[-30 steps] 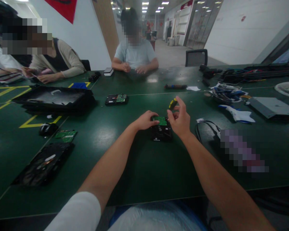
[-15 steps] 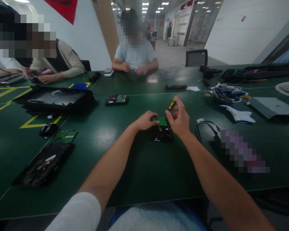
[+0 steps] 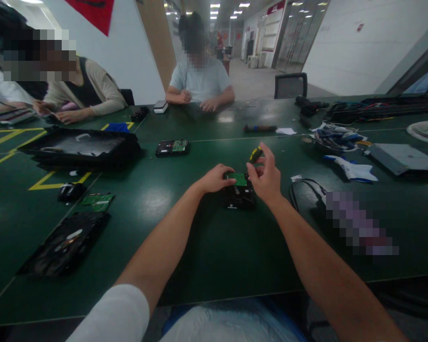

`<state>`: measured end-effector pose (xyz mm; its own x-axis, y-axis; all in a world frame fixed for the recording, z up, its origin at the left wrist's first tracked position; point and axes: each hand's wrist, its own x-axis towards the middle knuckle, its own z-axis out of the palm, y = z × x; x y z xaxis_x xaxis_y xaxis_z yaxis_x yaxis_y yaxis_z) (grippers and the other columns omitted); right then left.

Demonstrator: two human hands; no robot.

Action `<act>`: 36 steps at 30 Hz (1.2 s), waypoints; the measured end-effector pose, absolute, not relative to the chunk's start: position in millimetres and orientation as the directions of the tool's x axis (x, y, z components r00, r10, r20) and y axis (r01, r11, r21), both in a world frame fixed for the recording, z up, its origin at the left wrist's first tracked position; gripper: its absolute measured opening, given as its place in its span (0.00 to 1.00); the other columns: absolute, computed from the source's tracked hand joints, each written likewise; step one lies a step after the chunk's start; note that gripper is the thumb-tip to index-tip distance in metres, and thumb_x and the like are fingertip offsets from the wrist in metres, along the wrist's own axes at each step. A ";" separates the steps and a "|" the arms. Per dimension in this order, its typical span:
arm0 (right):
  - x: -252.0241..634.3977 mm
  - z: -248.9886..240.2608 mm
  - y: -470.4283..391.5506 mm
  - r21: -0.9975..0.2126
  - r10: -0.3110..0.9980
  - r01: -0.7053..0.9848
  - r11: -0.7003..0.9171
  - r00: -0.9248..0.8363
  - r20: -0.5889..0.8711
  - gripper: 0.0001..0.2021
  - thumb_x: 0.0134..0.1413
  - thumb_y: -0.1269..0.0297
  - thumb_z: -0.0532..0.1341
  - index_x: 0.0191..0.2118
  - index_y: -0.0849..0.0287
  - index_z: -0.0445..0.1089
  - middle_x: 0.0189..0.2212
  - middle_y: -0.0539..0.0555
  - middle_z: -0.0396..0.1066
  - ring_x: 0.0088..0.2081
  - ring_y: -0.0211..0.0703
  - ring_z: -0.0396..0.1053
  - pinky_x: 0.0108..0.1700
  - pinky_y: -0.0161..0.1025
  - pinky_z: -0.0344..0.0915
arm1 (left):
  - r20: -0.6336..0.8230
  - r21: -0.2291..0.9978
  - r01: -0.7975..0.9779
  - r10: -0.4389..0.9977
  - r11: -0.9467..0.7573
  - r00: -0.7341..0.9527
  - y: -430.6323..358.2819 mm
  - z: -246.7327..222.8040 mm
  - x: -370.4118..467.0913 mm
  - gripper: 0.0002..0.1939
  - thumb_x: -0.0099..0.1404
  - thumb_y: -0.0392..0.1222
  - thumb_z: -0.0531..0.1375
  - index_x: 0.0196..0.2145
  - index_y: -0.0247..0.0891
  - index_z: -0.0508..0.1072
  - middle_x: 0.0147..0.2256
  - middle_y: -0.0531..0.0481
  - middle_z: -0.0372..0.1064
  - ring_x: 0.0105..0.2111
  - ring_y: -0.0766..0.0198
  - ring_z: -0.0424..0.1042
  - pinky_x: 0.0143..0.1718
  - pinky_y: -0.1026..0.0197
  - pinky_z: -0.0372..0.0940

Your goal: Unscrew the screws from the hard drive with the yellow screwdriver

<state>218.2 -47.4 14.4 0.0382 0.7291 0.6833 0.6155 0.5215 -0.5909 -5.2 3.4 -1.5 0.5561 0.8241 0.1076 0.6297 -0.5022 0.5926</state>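
A black hard drive (image 3: 238, 195) with a green circuit board (image 3: 239, 179) lies on the table in front of me. My left hand (image 3: 217, 178) grips the drive's left side, its thumb on the board's edge. In my right hand (image 3: 266, 173) is a screwdriver with a yellow and black handle (image 3: 256, 154), held tilted between thumb and fingers above the drive's right far corner. The screwdriver's tip is too small and partly hidden by the fingers to make out.
Another hard drive (image 3: 172, 147) lies beyond my left hand. At left are an opened drive casing (image 3: 66, 244), a loose green board (image 3: 97, 202), a computer mouse (image 3: 71, 191) and a black tray (image 3: 82, 145). Cables (image 3: 337, 137) and a metal box (image 3: 406, 159) sit right. Co-workers sit across.
The screwdriver handle has turned and tilted slightly in my right hand, whose fingers have shifted a little. My left hand and the hard drive stay in place.
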 end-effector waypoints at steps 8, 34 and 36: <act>219.1 13.2 -46.5 -0.595 0.731 0.590 0.545 0.011 0.682 0.35 0.68 0.53 0.59 0.75 0.48 0.48 0.51 0.58 0.77 0.25 0.39 0.74 0.31 0.43 0.79 | 0.108 0.603 0.627 0.829 -0.493 0.549 3.2 -2.0 -5.2 0.28 0.69 0.55 0.63 0.61 0.37 0.74 0.50 0.40 0.67 0.46 0.53 0.71 0.52 0.50 0.68; 218.5 16.4 -49.0 -0.556 0.722 0.650 0.518 0.016 0.692 0.36 0.68 0.52 0.59 0.75 0.47 0.47 0.48 0.55 0.77 0.26 0.40 0.74 0.35 0.43 0.79 | 0.123 0.607 0.618 0.828 -0.499 0.547 3.3 -3.2 -5.5 0.28 0.68 0.55 0.64 0.61 0.39 0.74 0.51 0.40 0.67 0.46 0.54 0.72 0.53 0.50 0.68; 218.6 16.5 -49.4 -0.570 0.729 0.636 0.521 0.016 0.684 0.35 0.68 0.52 0.59 0.75 0.48 0.47 0.48 0.56 0.78 0.26 0.40 0.74 0.34 0.43 0.78 | 0.122 0.606 0.620 0.828 -0.499 0.547 3.3 -2.9 -5.4 0.28 0.68 0.55 0.63 0.61 0.38 0.74 0.51 0.40 0.67 0.46 0.54 0.72 0.52 0.50 0.68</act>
<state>218.6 -49.4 16.5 0.0156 0.7294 0.6839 0.6357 0.5207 -0.5699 -5.4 3.3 -2.9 0.5471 0.8281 0.1221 0.6199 -0.4988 0.6057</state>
